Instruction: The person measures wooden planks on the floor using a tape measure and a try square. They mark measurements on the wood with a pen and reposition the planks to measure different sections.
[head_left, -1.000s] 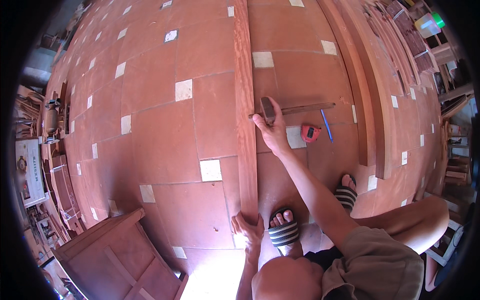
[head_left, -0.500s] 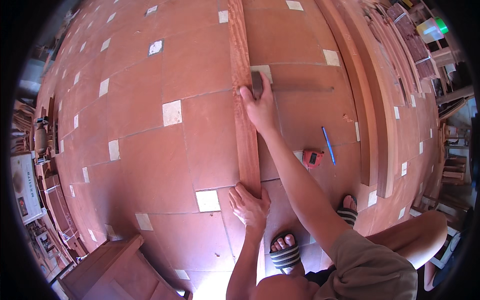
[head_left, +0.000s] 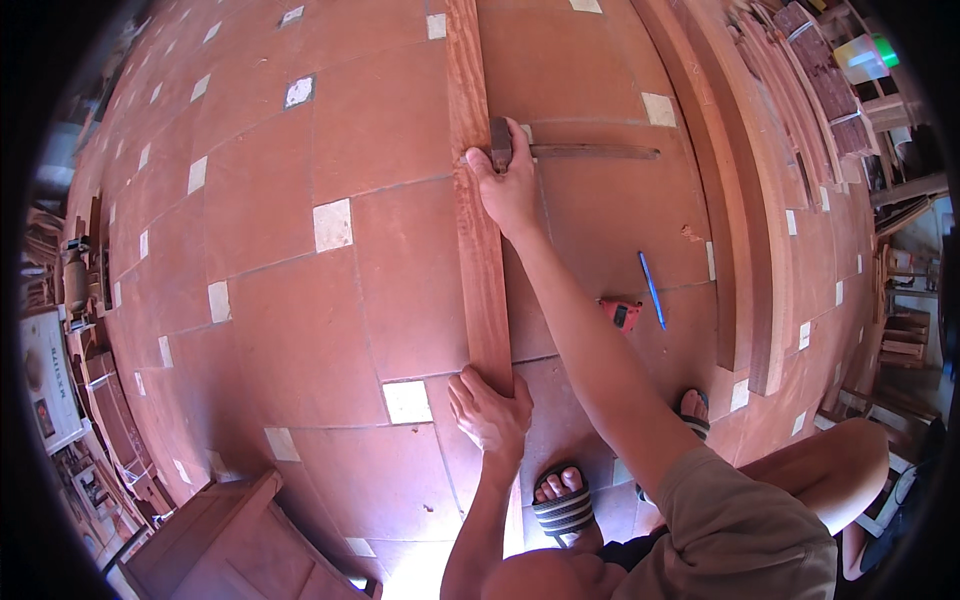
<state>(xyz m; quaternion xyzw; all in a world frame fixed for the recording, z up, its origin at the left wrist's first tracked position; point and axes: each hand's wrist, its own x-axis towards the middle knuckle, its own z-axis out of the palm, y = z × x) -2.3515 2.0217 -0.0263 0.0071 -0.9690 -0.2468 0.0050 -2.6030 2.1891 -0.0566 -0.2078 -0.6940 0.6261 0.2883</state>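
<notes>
A long reddish wooden plank (head_left: pixel 482 280) runs away from me across the tiled floor. My left hand (head_left: pixel 492 415) is closed around its near end, thumb on the right side and fingers on the left. Farther along, my right hand (head_left: pixel 508 190) grips a dark wooden marking gauge (head_left: pixel 595 152). The gauge's block sits at the plank's right edge. Its thin stem sticks out to the right above the floor, and my thumb rests over the plank beside the block. My fingers partly hide the block.
A blue pen (head_left: pixel 652 290) and a red tape measure (head_left: pixel 620 314) lie right of my right forearm. Beyond them are long thick beams (head_left: pixel 738 200) and stacked boards. My sandalled foot (head_left: pixel 565 500) is near the plank's end. A wooden cabinet (head_left: pixel 225 540) stands at lower left.
My right hand has slid the marking gauge slightly farther away along the plank, and its stem shows more clearly. My left hand keeps its hold; the whole view has shifted a little.
</notes>
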